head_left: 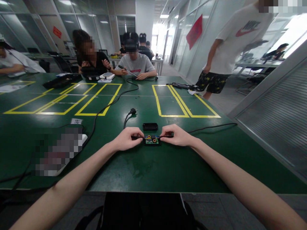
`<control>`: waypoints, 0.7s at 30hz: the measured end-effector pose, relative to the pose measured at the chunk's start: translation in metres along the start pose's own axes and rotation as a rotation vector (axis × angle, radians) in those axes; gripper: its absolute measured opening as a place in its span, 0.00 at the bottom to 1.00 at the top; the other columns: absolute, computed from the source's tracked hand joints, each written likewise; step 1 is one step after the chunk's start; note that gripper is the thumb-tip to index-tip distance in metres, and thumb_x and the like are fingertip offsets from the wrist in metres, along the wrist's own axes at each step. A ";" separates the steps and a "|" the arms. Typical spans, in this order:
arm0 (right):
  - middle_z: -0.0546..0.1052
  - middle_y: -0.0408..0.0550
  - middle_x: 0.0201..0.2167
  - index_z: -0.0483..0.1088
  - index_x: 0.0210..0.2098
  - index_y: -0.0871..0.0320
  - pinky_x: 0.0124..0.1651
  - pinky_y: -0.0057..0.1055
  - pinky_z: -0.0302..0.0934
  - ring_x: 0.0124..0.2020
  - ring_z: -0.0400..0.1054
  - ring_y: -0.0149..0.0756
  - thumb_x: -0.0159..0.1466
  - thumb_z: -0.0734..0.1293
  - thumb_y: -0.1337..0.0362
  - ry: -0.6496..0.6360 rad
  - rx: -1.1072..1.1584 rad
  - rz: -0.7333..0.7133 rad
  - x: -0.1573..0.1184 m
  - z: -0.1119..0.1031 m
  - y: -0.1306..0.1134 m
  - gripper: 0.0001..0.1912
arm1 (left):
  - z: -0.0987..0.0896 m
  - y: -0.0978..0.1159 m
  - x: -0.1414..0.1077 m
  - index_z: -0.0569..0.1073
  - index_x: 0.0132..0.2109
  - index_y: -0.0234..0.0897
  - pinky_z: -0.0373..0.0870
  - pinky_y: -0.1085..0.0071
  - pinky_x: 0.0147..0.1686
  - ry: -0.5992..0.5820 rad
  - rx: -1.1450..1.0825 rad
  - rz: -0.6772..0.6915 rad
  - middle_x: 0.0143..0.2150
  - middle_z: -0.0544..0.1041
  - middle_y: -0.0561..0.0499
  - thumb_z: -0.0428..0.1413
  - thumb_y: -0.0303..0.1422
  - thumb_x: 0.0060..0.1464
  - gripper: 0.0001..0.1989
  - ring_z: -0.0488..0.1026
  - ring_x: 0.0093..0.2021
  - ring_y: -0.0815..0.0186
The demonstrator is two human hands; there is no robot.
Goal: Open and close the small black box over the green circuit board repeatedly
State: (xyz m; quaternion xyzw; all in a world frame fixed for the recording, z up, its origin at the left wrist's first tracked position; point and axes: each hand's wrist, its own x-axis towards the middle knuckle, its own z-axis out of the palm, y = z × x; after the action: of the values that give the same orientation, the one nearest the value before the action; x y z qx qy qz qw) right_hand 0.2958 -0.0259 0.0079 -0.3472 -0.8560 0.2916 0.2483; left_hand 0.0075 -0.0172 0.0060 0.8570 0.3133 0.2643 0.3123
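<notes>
With my left hand (128, 139) I pinch the left black cable (137, 137) between thumb and fingertips, and with my right hand (177, 135) I pinch the right black cable (167, 136) the same way. Between my hands lies a green circuit board (150, 142) with two ring-shaped coils, seated in a black plastic case half (153, 145) on the dark green table (134, 169). Just beyond it sits a second case half (150, 126). Farther left, a black power plug (132, 111) rests on the tabletop. Past these are yellow tape outlines (174, 116), and across the table a person in a grey T-shirt (137, 64) sits holding something thin.
</notes>
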 end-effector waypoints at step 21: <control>0.66 0.41 0.20 0.61 0.21 0.56 0.30 0.29 0.47 0.22 0.58 0.30 0.69 0.61 0.60 -0.016 -0.329 0.058 0.006 0.006 0.000 0.19 | -0.002 0.000 0.000 0.82 0.41 0.38 0.66 0.72 0.33 -0.045 0.290 0.120 0.33 0.78 0.49 0.54 0.36 0.65 0.13 0.74 0.32 0.66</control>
State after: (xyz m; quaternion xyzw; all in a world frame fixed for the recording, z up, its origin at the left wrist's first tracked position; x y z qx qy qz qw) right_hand 0.2879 -0.0237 0.0052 -0.4053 -0.8839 0.1573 0.1725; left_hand 0.0065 -0.0166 0.0073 0.9161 0.2891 0.2152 0.1758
